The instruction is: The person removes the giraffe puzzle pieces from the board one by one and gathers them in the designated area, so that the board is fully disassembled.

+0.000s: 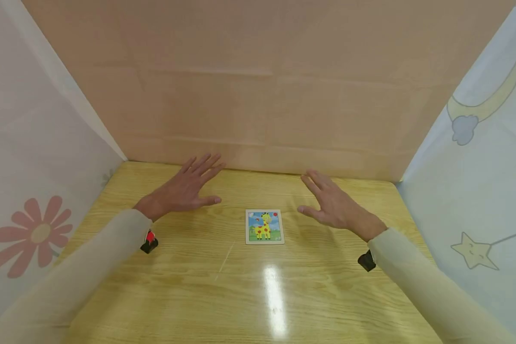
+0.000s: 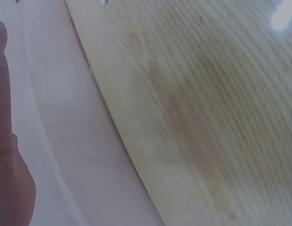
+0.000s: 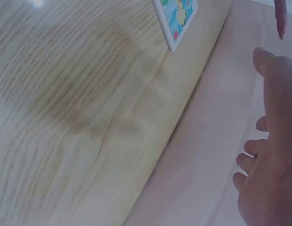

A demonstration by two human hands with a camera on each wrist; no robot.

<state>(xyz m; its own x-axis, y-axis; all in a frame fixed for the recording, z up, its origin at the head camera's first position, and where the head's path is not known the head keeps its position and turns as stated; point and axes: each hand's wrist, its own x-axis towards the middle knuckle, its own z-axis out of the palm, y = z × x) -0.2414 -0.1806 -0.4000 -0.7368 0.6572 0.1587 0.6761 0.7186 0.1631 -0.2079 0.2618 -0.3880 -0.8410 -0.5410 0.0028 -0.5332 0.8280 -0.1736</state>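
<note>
A square picture card [image 1: 264,227] with a yellow giraffe on a blue and green ground and a white border lies face up on the wooden table. To its left, my left hand [image 1: 182,188] hovers over the table with fingers straight and spread, holding nothing. My right hand [image 1: 335,203] is on the card's other side, thumb apart from the extended fingers, also without anything in it. In the right wrist view the card [image 3: 176,19] shows partly at the top, with my right hand [image 3: 273,136] along the right edge. The left wrist view catches part of my left hand [image 2: 12,179].
Behind the wood-grain table [image 1: 189,286] stands a plain brown backdrop [image 1: 258,105]. White sheets flank it, one with a pink flower [image 1: 38,234], the other with a moon [image 1: 483,102] and a star [image 1: 475,251]. Small black devices sit at both wrists.
</note>
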